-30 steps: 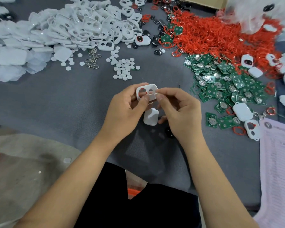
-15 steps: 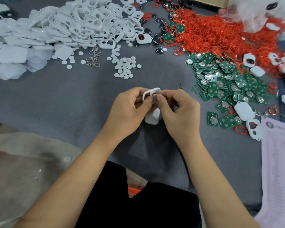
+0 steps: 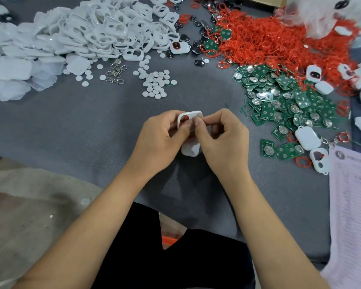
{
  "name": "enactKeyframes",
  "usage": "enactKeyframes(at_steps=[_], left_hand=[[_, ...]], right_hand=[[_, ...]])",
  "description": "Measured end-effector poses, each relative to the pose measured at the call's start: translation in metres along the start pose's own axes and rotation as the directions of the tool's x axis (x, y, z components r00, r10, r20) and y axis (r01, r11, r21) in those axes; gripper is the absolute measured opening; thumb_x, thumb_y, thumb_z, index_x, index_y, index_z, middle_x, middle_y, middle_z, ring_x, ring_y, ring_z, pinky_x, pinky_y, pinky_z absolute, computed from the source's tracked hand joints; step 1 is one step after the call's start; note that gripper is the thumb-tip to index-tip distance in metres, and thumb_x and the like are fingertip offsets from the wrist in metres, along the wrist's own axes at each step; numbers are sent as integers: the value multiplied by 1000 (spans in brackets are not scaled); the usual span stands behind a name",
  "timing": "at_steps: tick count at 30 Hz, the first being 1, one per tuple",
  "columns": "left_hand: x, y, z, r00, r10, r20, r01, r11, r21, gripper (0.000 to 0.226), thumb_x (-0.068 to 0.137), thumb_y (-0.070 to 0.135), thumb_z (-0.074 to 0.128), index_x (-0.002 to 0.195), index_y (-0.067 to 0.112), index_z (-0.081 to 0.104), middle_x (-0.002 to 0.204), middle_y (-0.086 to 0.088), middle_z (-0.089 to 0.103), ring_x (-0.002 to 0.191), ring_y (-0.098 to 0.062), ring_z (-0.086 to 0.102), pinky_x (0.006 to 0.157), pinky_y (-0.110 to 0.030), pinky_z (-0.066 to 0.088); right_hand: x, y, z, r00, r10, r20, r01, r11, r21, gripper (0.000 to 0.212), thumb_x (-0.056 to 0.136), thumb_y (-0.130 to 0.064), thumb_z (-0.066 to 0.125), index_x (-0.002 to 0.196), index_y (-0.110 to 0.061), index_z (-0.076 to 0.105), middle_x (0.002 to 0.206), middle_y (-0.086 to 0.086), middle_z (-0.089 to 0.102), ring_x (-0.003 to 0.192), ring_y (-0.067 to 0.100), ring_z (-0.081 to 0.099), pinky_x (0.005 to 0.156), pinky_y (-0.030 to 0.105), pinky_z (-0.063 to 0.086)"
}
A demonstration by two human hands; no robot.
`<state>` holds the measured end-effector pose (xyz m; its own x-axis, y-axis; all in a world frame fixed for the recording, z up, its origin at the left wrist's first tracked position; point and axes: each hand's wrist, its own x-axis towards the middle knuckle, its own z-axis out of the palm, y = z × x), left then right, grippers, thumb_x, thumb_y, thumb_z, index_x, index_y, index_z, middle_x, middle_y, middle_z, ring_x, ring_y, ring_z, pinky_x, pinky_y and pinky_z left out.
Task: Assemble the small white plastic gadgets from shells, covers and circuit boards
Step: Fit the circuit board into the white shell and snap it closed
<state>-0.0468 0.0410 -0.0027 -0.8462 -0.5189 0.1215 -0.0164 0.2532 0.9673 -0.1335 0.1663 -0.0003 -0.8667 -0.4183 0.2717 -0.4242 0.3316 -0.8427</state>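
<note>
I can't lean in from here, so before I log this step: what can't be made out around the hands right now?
Head view only:
- White cover: mostly hidden by the left hand and right hand; whether it is seated cannot be told.
- White shell: only its lower end shows below the thumbs.
- Paper sheet: cut off by the right edge, print too blurred to read.
- Circuit boards: markings too small.

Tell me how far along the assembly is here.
A few finished gadgets lie on the right. Both the left hand and right hand pinch a white cover. Big piles of covers and circuit boards remain, so most work is left.
</note>
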Motion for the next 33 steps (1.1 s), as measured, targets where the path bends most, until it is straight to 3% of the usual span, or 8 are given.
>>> enactKeyframes(at_steps=[3,7,12,15,22,26,30,33], left_hand=[[-1,0,0,1000,21,1,-21,1000,-17,14,105,18,63,114,17,74,97,9,80,91,-4,76,80,-22,60],[-2,1,-3,997,79,9,-79,997,8,16,105,13,62,116,13,73,98,12,79,91,-1,75,77,-15,56],[-3,-1,-1,999,42,8,-42,998,-43,20,106,13,60,118,7,74,97,1,80,89,-10,78,77,-28,63],[-4,-1,0,999,52,-13,-53,998,-31,19,106,13,60,118,6,74,95,1,80,85,-9,78,73,-23,61],[-4,-1,0,999,46,-9,-47,996,-79,19,106,12,59,117,5,74,93,-2,80,85,-13,78,70,-27,63],[-6,1,1,999,-19,30,24,984,-179,16,104,9,59,111,9,73,91,-5,79,77,-23,80,64,-33,64],[-7,3,-2,993,-12,121,41,969,-245,19,103,5,54,113,11,69,87,-9,78,71,-29,79,60,-31,62],[-5,2,-5,983,-1,186,47,969,-242,16,101,7,56,111,9,68,86,-9,78,69,-30,78,58,-28,59]], right_hand=[[1,-2,-1,1000,-14,-14,15,998,55,20,90,-20,77,84,-19,58,73,-12,57,63,7,53,61,14,38],[3,-2,-3,995,-77,61,71,993,100,18,94,-12,71,110,-21,69,96,-6,65,83,11,65,73,25,52],[3,-2,-4,990,-86,111,74,992,106,18,98,-11,66,104,-27,68,99,-1,68,87,17,67,76,37,55],[2,-3,-4,990,-68,122,50,989,140,14,98,-8,64,103,-20,68,90,-8,69,82,13,67,73,32,56],[2,-5,-5,991,-98,93,89,992,91,12,98,-12,67,105,-17,73,94,-7,72,83,12,69,71,25,54],[4,2,-19,978,-203,-47,203,979,8,15,103,-20,61,112,-16,73,95,0,71,71,15,62,65,24,45],[1,22,-41,953,-115,-280,92,991,-95,23,104,-23,53,104,-14,74,88,1,68,67,18,56,62,34,43],[-12,32,-55,939,-59,-338,13,991,-137,21,103,-24,55,99,-14,73,88,-1,68,73,18,58,68,39,48]])
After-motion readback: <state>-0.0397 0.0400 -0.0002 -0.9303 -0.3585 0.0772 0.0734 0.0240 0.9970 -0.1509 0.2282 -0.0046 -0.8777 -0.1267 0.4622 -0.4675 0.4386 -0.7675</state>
